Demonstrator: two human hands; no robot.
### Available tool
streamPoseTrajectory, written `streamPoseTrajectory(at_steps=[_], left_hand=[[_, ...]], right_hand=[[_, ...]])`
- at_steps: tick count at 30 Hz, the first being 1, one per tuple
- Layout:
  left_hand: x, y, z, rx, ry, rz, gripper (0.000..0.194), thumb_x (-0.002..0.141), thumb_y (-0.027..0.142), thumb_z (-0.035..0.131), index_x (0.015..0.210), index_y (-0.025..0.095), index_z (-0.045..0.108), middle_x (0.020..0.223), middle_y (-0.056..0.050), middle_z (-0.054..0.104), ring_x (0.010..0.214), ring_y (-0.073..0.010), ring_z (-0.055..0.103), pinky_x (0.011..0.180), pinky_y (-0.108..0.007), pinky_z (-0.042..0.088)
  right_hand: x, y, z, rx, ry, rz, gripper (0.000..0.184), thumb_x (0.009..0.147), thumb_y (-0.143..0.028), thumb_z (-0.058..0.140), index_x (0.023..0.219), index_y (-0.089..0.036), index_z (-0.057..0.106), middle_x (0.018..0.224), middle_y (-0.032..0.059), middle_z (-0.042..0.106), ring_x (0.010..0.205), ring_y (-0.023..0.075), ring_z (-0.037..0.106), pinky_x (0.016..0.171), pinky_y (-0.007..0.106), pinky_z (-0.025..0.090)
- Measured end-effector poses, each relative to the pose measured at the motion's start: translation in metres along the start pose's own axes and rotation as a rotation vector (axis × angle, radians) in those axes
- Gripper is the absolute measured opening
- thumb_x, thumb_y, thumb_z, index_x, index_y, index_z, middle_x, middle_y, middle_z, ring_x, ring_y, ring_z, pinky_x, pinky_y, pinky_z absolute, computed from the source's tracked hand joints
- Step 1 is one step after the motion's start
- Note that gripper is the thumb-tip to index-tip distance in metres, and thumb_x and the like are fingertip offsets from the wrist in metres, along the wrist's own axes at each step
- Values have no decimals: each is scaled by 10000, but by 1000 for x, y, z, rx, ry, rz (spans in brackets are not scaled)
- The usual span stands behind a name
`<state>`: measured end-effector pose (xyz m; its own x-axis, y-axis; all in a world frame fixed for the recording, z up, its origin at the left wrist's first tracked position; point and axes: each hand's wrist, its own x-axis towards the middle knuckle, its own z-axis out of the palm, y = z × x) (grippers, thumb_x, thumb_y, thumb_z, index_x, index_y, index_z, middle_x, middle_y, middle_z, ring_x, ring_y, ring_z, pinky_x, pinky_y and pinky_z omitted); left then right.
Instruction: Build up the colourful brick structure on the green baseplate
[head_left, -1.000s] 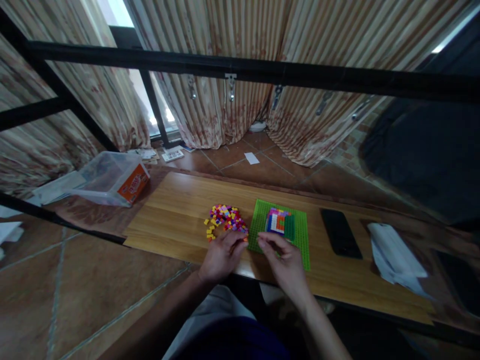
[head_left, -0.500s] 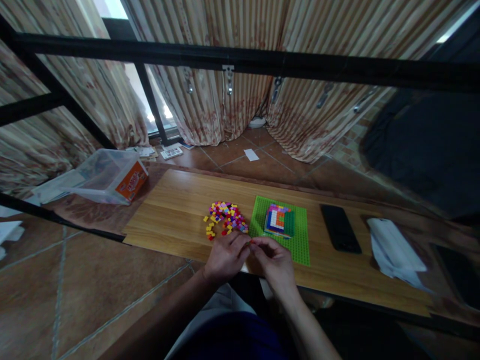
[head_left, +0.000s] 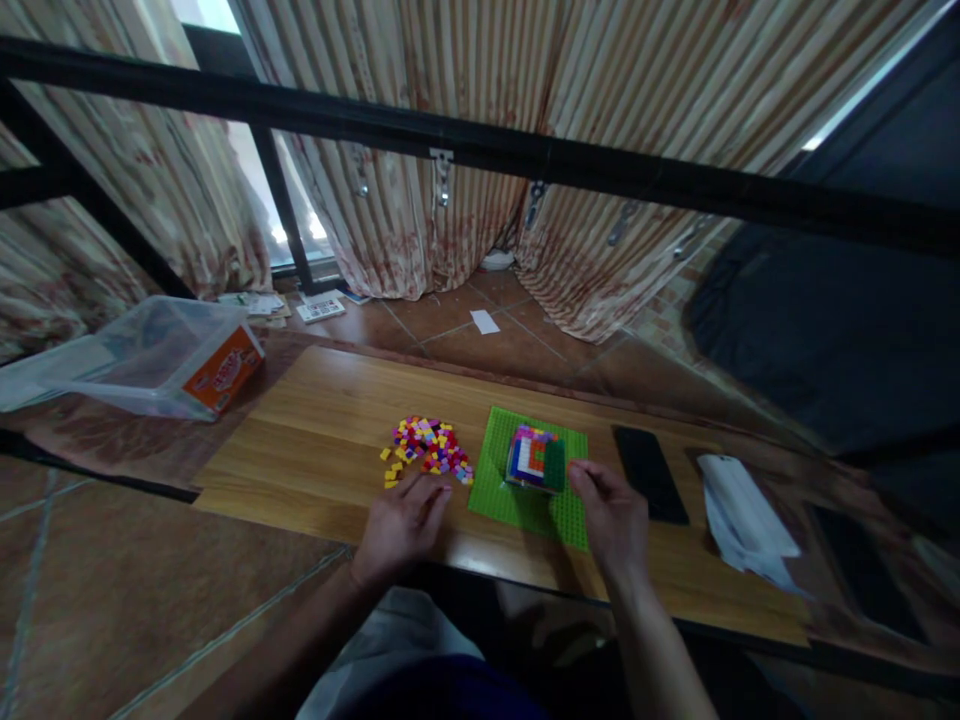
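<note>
My right hand [head_left: 615, 512] is closed in a pinch on a small orange-red toy brick [head_left: 574, 464], just right of a block built of colored bricks [head_left: 532, 458]. That build has white, blue, orange and green areas on top and stands on a green studded baseplate [head_left: 491, 485]. Just in front of a loose pile of small bricks [head_left: 431, 442], in yellow, pink, red and purple, hovers my left hand [head_left: 397, 525]. Its fingers are curled and the thumb lies close to them; whether anything is between them I cannot make out.
The wooden tabletop [head_left: 300, 440] also bears a black phone [head_left: 649, 475] and a white packet [head_left: 750, 515] on the right. At the left is a clear plastic bin [head_left: 157, 360] with an orange label. A black metal bar [head_left: 480, 155] crosses in front of the curtains [head_left: 457, 60].
My hands, together in front of the baseplate before, have parted. The right went to the build's right side with the brick; the left moved left toward the pile. The view shifted slightly.
</note>
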<state>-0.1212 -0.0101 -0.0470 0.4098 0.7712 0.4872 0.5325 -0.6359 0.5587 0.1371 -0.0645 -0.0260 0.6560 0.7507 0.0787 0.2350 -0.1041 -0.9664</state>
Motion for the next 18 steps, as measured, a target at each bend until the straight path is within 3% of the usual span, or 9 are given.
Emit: streamPoseTrajectory(at_steps=[5, 9, 13, 18], left_hand=[[-9, -48, -24, 118, 76, -178, 182, 925, 282, 497, 953, 194, 653, 909, -45, 719, 781, -156, 691, 720, -250, 548], [-15, -76, -31, 192, 109, -251, 217, 917, 321, 487, 916, 187, 658, 866, -51, 719, 752, -172, 688, 698, -265, 540], [-18, -86, -27, 187, 118, -295, 250, 917, 342, 465, 917, 183, 658, 875, -62, 725, 770, -187, 694, 715, -283, 543], [-19, -85, -25, 155, 87, -322, 260, 920, 356, 457, 941, 187, 654, 894, -63, 723, 788, -189, 694, 726, -287, 541]], right_hand=[[53, 22, -9, -138, -48, -62, 332, 723, -492, 683, 782, -172, 747, 829, 80, 755, 793, 235, 681, 761, 367, 521], [74, 29, -3, -178, -123, -87, 319, 697, -489, 706, 781, -187, 765, 871, 89, 764, 859, 260, 688, 813, 398, 519], [81, 28, 0, -176, -195, -88, 298, 676, -483, 740, 782, -207, 776, 883, 78, 770, 894, 267, 689, 873, 422, 503], [81, 27, 2, -131, -250, -47, 332, 647, -516, 766, 767, -207, 776, 856, 75, 770, 860, 263, 691, 861, 422, 512]])
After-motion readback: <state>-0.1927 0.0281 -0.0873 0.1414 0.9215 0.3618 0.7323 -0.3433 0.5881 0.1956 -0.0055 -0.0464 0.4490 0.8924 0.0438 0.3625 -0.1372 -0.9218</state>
